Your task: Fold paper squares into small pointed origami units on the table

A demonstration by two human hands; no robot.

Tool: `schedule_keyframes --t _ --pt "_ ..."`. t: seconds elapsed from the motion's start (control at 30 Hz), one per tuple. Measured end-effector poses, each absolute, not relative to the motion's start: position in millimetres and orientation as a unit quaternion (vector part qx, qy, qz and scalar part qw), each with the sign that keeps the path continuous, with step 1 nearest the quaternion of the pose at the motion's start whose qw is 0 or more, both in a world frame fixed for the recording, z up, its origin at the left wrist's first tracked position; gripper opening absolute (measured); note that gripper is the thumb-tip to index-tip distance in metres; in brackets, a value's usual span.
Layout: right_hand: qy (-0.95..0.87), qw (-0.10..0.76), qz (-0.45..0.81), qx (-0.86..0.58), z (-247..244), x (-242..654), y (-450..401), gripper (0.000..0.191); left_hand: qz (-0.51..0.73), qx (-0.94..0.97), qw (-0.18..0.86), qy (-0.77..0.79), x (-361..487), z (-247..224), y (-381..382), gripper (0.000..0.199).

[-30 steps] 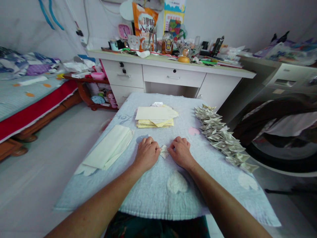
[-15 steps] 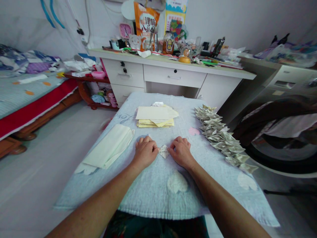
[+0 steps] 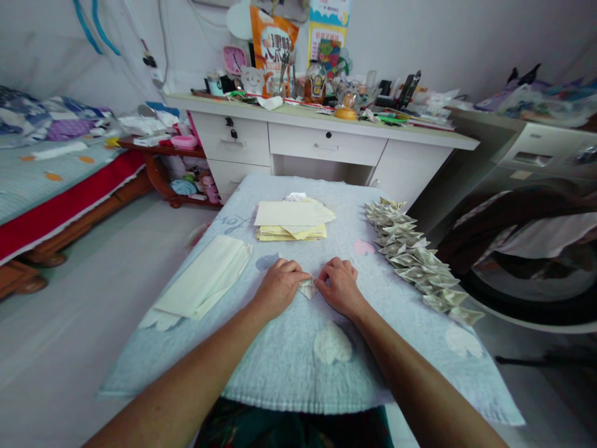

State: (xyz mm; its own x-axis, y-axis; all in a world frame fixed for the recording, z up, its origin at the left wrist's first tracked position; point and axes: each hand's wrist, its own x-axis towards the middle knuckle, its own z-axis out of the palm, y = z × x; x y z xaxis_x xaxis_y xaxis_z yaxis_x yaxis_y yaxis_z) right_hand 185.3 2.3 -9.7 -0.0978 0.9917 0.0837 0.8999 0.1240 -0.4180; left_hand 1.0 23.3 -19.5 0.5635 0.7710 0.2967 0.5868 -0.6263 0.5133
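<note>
A small folded paper piece (image 3: 306, 289) with printed marks lies on the cloth-covered table (image 3: 289, 348), between my hands. My left hand (image 3: 282, 287) grips its left side, the fingers reaching over its top edge. On the right, my right hand (image 3: 339, 285) pinches the paper's right corner with thumb and forefinger. Beyond them sits a stack of cream and yellow paper sheets (image 3: 291, 214). Pale green folded sheets (image 3: 205, 277) lie to the left. Along the right side runs a long row of pointed folded paper pieces (image 3: 415, 261).
Behind the table stands a white desk (image 3: 326, 143) crowded with a jar, a snack bag and other items. A washing machine (image 3: 527, 249) is at the right, a bed (image 3: 60, 180) and a low red-brown shelf (image 3: 161, 180) at the left.
My left hand has shifted right, its fingers now over the top of the small paper and nearer my right hand. My right hand has hardly moved.
</note>
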Motion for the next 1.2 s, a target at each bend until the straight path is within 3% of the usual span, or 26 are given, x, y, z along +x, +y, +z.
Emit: schedule_keyframes --t 0.53,1.2 --pt "-0.718 0.183 0.203 -0.640 -2 200 5 0.010 0.249 0.866 0.173 0.399 -1 -22 25 0.027" --pt "-0.734 0.140 0.181 -0.640 2 188 2 0.006 0.219 0.887 0.116 0.390 1 -24 23 0.028"
